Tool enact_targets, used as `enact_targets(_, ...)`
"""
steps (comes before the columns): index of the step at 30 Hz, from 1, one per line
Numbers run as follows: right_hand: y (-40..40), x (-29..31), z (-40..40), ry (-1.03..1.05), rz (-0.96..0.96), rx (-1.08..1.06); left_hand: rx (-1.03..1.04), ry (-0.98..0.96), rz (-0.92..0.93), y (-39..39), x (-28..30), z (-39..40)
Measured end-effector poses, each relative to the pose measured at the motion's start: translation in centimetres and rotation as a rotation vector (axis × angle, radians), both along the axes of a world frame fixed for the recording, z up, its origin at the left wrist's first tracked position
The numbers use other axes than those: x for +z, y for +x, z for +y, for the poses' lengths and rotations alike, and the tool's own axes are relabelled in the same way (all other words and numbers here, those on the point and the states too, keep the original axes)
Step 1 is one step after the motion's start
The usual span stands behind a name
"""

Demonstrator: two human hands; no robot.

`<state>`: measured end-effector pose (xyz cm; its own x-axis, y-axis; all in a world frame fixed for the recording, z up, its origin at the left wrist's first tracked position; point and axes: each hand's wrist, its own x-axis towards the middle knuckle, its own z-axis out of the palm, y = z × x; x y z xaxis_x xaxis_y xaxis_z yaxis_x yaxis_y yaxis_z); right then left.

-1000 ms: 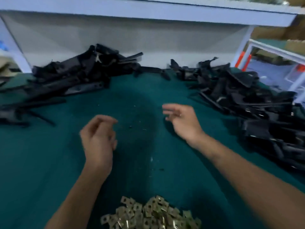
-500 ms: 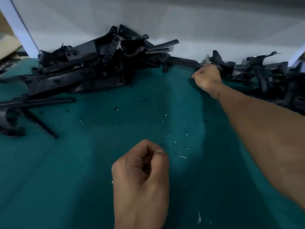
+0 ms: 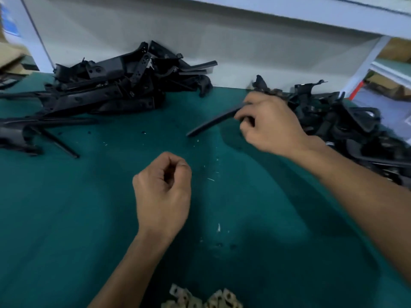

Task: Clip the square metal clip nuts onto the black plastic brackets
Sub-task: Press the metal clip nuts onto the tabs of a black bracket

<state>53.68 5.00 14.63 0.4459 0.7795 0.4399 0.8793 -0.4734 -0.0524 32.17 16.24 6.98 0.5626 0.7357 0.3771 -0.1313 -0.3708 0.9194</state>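
Black plastic bracket (image 3: 213,123), half a second ago still in the right-hand pile (image 3: 347,127), now rides in my right hand (image 3: 271,125) toward my curled left hand (image 3: 163,187), which perhaps pinches a clip nut from the heap of clip nuts (image 3: 200,300) nearest me.

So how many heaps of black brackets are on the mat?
2: the left pile at the mat's far left, the right pile behind the right hand, which grips one bracket.

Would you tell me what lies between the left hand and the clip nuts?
Only bare green mat in the head view, between left hand and clip nuts.
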Motion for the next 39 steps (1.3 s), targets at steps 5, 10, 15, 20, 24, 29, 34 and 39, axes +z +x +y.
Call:
enact_targets(5, -7.7, 1.6, -2.4, -0.072, 0.353, 0.204, 0.08, 0.644, 0.097, -1.2, 1.0, -2.3)
enact_targets(10, -13.1, 0.7, -2.1, 0.027, 0.571, 0.251, 0.142, 0.941, 0.333, -2.7, 1.9, -3.9)
enact_targets(15, -14.7, -3.3, -1.5, 0.461, 1.193, 0.157, 0.062, 0.894, 0.485, -3.8, 1.5, -2.8)
enact_targets(20, -13.8, -7.1, -4.2, 0.934, 1.578, 0.15, 0.148, 0.674, 0.554, -3.7, 1.2, -0.7)
enact_targets(24, -13.7, -7.5, -6.1, 0.289, 1.343, 0.355, -0.112, 0.308, 0.488, -3.5, 2.3, 1.7)
enact_targets(29, -15.3, -6.8, -5.3, 0.009, 1.192, 0.447, -0.64, -0.44, 0.294, -4.3, 3.1, 3.4)
enact_targets(34, -17.7, -7.1, -4.4, -0.081, 1.082, 0.469, -0.69, -0.643, 0.177, -4.4, 2.1, 3.6)
enact_targets(39, -18.7, -7.1, -3.8, -0.148, 0.902, 0.42, -0.813, -0.634, 0.152, -4.1, 1.6, 3.3)
